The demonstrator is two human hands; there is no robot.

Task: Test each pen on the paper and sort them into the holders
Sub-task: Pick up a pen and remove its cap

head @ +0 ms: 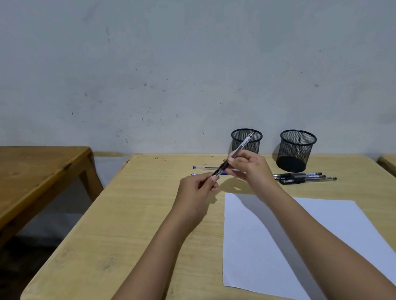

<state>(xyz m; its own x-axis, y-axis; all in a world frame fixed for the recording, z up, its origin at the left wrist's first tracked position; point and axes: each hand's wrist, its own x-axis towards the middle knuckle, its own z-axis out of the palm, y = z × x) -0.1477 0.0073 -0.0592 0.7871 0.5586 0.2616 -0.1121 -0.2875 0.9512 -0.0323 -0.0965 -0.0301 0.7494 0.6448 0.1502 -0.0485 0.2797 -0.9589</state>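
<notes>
Paper (248, 250): white sheet, flat on the near right part of the table (127, 222). The right forearm crosses above it.

Both hands are raised over the table just beyond the paper's far left corner, sharing one pen (240, 147).
- Left hand (194, 191): fingers curled, fingertips pinching the pen's lower dark end.
- Right hand (251, 170): fingers curled round the barrel near its middle.
- The pen has a clear barrel and slants up to the far right. Its upper end shows in front of the left holder (247, 140).

Black pens (304, 177): a few lie side by side on the table, right of the hands and just near of the right holder (295, 150).

Blue pens (202, 167): two lie beyond the hands, partly hidden by them.

Both holders are black mesh cups standing at the table's far edge by the wall, apart from each other.

Far left: a second, darker wooden table (32, 167).
</notes>
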